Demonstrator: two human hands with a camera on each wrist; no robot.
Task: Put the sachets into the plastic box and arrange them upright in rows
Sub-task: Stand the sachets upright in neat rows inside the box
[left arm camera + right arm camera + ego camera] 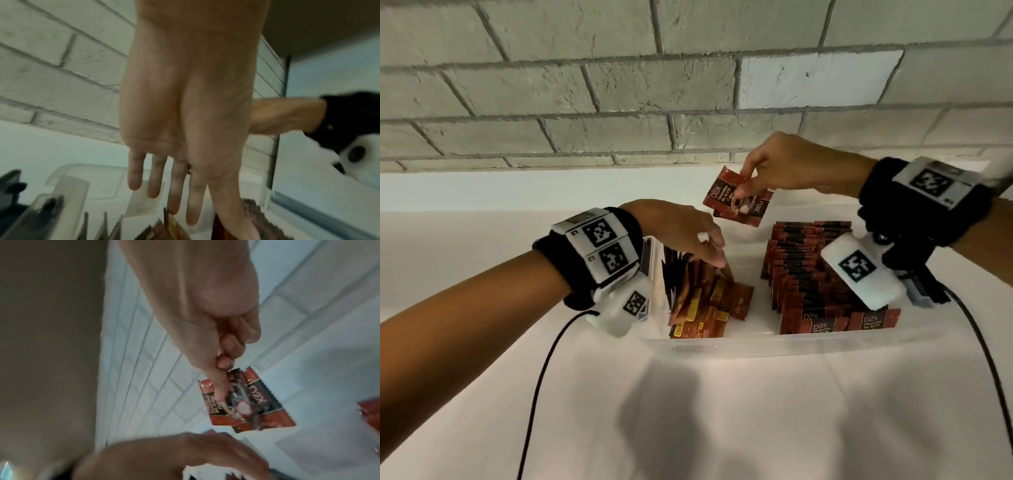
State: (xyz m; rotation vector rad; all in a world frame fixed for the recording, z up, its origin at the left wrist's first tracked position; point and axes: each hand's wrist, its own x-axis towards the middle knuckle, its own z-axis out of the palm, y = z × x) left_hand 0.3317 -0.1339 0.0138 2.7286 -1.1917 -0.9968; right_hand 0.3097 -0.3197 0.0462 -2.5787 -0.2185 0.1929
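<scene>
Right hand (787,168) raised above the far side of the plastic box (791,342), thumb and fingers pinching a small bunch of red-and-black sachets (736,200); at least two overlap, printed faces toward the head camera. In the right wrist view the thumb (220,386) lies flat across the front sachet (246,404), other fingers curled behind. The bunch hangs clear of everything below it.

Left hand (685,233) reaches into the left part of the box, fingers straight and held together, grasping nothing. Fingertips (717,260) rest against the top edges of a loose, leaning group of sachets (702,301) below the palm; these tilt and fan out, some with yellow panels showing, not yet upright. Left wrist view confirms extended fingers (174,186) over sachet edges; picture blurred, exact contact hard to judge.

Below the right wrist, two neat rows of sachets (808,274) stand upright, packed close, filling the right part of the box from far wall to near wall. A gap of bare box floor lies between these rows and the leaning group.

Box sits on a white-covered desk (688,411). Grey block wall (619,85) beyond both hands.
</scene>
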